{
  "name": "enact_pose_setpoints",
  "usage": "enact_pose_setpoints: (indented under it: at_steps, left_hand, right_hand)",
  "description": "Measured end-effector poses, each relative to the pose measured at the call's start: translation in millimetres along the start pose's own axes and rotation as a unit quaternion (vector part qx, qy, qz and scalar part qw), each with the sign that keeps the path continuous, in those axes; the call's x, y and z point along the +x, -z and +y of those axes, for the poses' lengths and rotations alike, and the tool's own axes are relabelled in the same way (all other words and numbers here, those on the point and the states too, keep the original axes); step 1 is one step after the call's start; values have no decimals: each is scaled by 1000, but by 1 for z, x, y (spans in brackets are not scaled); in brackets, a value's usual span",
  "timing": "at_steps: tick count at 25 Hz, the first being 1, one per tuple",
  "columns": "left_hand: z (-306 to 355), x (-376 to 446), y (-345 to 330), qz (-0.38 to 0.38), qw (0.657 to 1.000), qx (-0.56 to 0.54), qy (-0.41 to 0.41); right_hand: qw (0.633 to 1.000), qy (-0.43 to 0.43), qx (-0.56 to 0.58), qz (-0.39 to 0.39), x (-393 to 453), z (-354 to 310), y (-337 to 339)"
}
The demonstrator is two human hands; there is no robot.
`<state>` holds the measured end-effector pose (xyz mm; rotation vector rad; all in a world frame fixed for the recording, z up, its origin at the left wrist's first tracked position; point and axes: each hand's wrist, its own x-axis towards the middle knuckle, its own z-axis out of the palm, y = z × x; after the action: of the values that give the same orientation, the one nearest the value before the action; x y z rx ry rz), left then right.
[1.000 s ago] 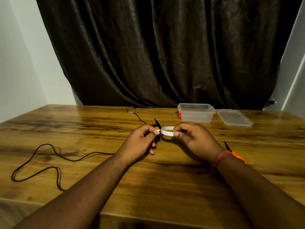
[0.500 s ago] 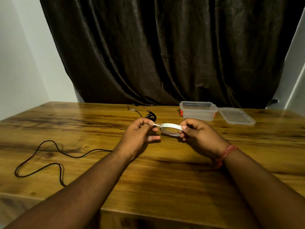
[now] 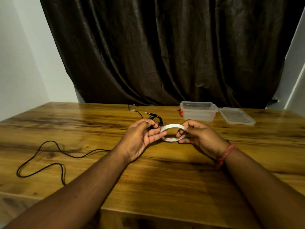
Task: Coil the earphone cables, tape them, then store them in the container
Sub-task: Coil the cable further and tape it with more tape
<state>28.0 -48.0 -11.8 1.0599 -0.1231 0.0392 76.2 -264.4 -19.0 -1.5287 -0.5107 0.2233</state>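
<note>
Right hand (image 3: 200, 137) grips a white tape roll (image 3: 172, 132) by its right rim, thumb and fingers pinched on it, roll held above the desk (image 3: 165, 176). Left hand (image 3: 141, 138) pinches a coiled black earphone cable (image 3: 156, 119) between thumb and forefinger; remaining fingers extend toward the roll's left edge, touching or nearly so. Second black cable (image 3: 49, 156) lies uncoiled in loose loops on the desk, far left. Clear plastic container (image 3: 198, 111) stands open at the desk's rear right, its lid (image 3: 236, 116) flat just beside it. Dark curtain (image 3: 165, 50) behind.
</note>
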Motion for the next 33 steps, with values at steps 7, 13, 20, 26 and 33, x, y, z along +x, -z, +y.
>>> enact_pose_setpoints:
  at_steps: [7,13,20,26,33]
  left_hand:
    - [1,-2,3,22,999,-37,16]
    - [2,-7,2,23,999,-8,20]
    - [7,-15,-4,20,1000,5,12]
    - [8,-17,-2,16,1000,23,0]
    - [4,-14,-1,14,998,53,-4]
  right_hand:
    - [970,33,-179,162,-21,-20,0]
    - [730,-86,-657,167,-83,-62,33]
    - [689,-176,-692,124,-109,-42,29]
    - [689,-155,-695,135,-107,-44,12]
    - [726,-193,-654,87,-95,-56,10]
